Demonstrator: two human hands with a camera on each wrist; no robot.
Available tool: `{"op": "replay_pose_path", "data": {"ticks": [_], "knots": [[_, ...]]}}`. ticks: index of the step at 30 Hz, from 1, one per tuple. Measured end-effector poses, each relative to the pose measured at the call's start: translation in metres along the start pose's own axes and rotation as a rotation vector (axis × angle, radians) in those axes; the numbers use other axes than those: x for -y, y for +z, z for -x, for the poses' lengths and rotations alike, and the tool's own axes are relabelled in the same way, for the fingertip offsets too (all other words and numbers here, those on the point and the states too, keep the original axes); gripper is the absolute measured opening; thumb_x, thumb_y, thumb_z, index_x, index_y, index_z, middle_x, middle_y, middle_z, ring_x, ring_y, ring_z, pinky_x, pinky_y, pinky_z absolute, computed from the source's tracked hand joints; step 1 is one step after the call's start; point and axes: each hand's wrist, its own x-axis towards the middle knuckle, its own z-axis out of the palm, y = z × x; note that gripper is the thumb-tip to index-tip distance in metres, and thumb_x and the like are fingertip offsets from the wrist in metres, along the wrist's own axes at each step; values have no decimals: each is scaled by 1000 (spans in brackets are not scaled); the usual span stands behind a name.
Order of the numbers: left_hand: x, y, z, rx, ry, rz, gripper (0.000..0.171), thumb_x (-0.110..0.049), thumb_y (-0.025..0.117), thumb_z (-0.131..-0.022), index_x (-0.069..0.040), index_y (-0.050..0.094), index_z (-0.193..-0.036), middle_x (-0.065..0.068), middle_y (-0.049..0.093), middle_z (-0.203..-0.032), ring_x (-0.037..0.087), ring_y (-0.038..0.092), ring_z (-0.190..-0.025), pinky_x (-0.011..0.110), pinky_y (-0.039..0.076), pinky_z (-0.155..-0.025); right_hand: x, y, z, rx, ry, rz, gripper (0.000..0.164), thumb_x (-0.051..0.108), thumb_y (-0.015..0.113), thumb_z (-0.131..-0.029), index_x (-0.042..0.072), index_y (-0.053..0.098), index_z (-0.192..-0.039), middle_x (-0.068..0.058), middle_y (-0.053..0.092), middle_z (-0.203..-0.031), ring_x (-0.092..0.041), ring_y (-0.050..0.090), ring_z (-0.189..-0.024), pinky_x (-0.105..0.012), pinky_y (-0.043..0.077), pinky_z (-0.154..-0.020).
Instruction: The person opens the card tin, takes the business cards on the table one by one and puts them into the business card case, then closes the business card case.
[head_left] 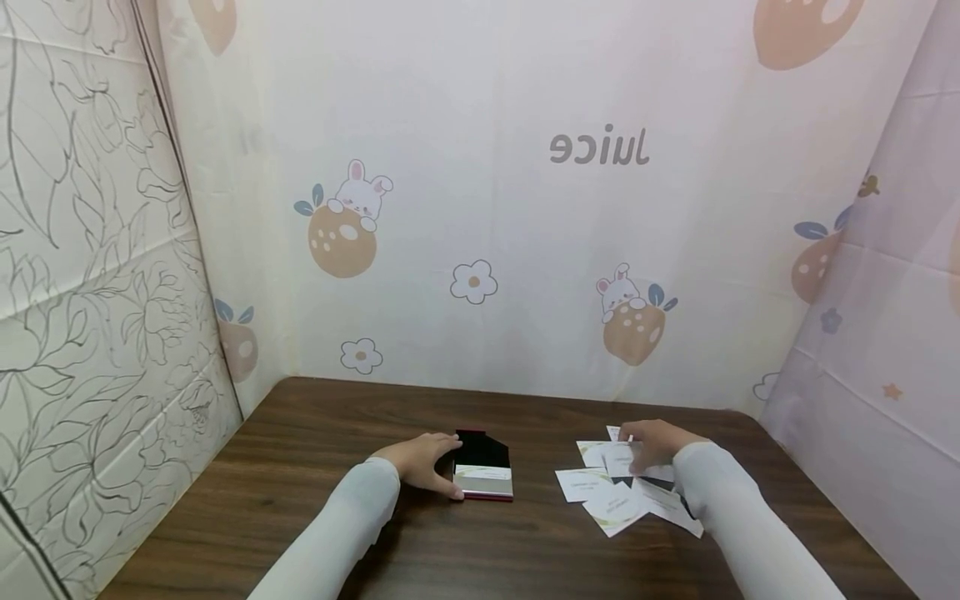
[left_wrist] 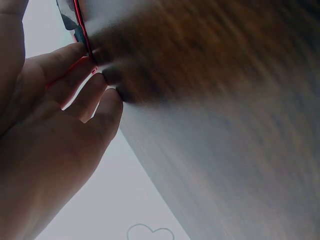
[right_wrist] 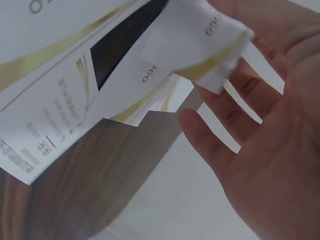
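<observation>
On the table, my left hand (head_left: 420, 460) holds the left side of an open business card case (head_left: 480, 452), black inside with a red edge. Its thumb is at the near corner and its fingers at the far one. A white card (head_left: 482, 472) lies in the case's near half. In the left wrist view the fingertips meet the red edge. To the right, my right hand (head_left: 662, 442) pinches a white business card (right_wrist: 205, 42) with a gold curve, raised at one edge over the others. Below it several business cards (head_left: 615, 507) lie spread and overlapping.
The brown wooden table (head_left: 330, 417) reaches back to a pale curtain (head_left: 480, 208) printed with rabbits and fruit. More printed curtain hangs along the left and right sides. A strip of bare wood lies between the case and the cards.
</observation>
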Motion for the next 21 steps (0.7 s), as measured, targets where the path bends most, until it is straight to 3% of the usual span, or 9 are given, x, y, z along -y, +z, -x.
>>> {"op": "replay_pose_path", "data": {"ticks": [4,7,11,21], "knots": [[0,0,0,2,-1,2,91,-56,78,-81,-11,43,-152,9,40,-155,29,36,-143,48,35,-112,0,-5,4,2,-36,-17,19,8,71,-89,18,68,-105,-14,65,-111,-30,59,-92,-54,49,-79],[1,0,0,3,-12,0,91,-56,78,-81,-12,43,-152,8,40,-155,28,35,-143,48,35,-112,2,-12,8,3,-76,-17,20,5,62,-94,17,72,-105,-18,66,-115,-37,61,-100,-63,46,-88],[0,0,0,7,-20,-5,90,-57,77,-82,-12,43,-152,7,40,-156,27,35,-143,49,35,-111,2,-18,12,1,-121,-30,24,0,59,-93,14,75,-107,-18,67,-116,-39,61,-105,-66,42,-93],[-2,0,2,6,-14,-8,90,-57,77,-82,-12,43,-152,7,40,-156,27,35,-144,49,35,-112,-1,-19,15,6,-98,-101,33,-4,54,-92,7,72,-118,-26,62,-124,-50,54,-118,-69,38,-97]]}}
